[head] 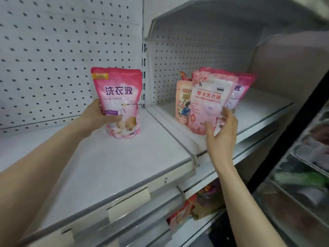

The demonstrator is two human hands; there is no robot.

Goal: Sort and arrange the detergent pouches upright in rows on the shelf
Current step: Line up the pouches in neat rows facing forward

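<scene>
Pink film pouch [121,97], standing upright on the left bay of the white shelf [89,166], near the pegboard back [53,59]. The left hand [99,115] grips it low on its left edge, thumb across the front and fingers curled behind.

In the right bay, beyond the raised divider [170,132], three pouches stand crowded and overlapping: a pale rose pouch [206,102] in front, a peach pouch [182,106] just behind to its left, and a second pink pouch [242,86] behind to its right. The right hand [221,132] is spread, fingers nearly straight, touching the pale rose pouch at its lower right corner without closing round it.

The step in hand appears to be seating the left pouch while reaching for the next. To do it well, press the base gusset flat before letting go, label square to the aisle. The cluster probably props itself, so the front pouch is best lifted straight up, with a hand ready for the ones behind it. The matching pink pouch likely belongs beside the first.
</scene>
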